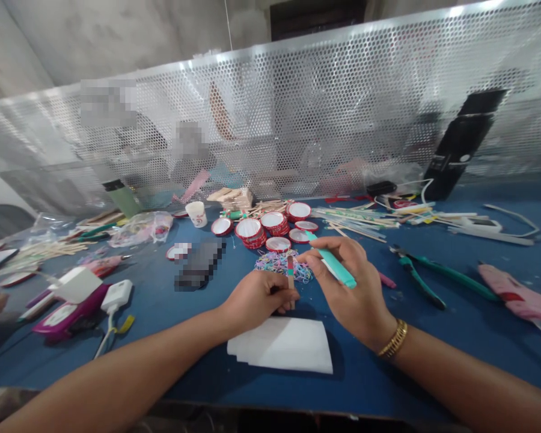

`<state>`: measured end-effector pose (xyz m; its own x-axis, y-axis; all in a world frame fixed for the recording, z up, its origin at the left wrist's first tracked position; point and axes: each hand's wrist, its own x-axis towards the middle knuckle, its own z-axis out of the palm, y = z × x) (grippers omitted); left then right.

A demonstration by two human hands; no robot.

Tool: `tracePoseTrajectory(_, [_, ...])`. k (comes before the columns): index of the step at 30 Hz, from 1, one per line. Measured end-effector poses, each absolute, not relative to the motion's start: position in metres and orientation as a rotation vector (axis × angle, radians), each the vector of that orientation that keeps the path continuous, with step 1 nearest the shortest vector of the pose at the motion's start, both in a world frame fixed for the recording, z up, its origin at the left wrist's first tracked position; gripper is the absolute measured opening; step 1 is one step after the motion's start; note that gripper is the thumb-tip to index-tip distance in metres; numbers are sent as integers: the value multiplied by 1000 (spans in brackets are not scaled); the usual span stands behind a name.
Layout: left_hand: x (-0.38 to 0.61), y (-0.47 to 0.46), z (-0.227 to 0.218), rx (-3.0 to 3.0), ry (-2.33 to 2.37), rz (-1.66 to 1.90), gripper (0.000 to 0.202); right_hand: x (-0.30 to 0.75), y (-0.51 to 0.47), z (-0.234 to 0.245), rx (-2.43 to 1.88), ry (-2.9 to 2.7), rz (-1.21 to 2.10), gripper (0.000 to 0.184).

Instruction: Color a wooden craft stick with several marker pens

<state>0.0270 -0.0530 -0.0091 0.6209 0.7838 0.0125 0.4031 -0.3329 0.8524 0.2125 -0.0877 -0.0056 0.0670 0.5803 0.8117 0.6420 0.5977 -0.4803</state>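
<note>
My left hand (pixel 256 294) is closed around a small wooden stick (pixel 290 272) with a red and green painted tip, held upright over the blue table. My right hand (pixel 349 282) grips a teal marker (pixel 331 260), its tip close to the stick's upper end. A gold bracelet (pixel 394 340) sits on my right wrist. Just beyond the stick lies a heap of small coloured rubber bands (pixel 277 263). A folded white sheet (pixel 282 346) lies under and in front of my hands.
Red-rimmed lids (pixel 270 227) are stacked behind the bands, with loose sticks (pixel 356 219) and a paper cup (pixel 197 213). Green-handled pliers (pixel 426 276) and a pink glue gun (pixel 516 294) lie right. A white charger (pixel 116 296) and pink case (pixel 67 316) lie left. A perforated metal screen (pixel 297 108) stands behind.
</note>
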Motion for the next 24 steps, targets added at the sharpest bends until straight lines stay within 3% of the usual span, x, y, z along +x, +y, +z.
tracePoseTrajectory(6, [28,-53,-11,1912,903,568,30,217,-95,-4,-910,-1612,4,21])
tracePoseTrajectory(14, [28,-50,-15,1874,929,574,32,222,-99,0,-837,-1671,-66,5])
tracePoseTrajectory(24, [27,-50,-18,1856,927,569,34,219,-97,-6,-873,-1765,-129,19])
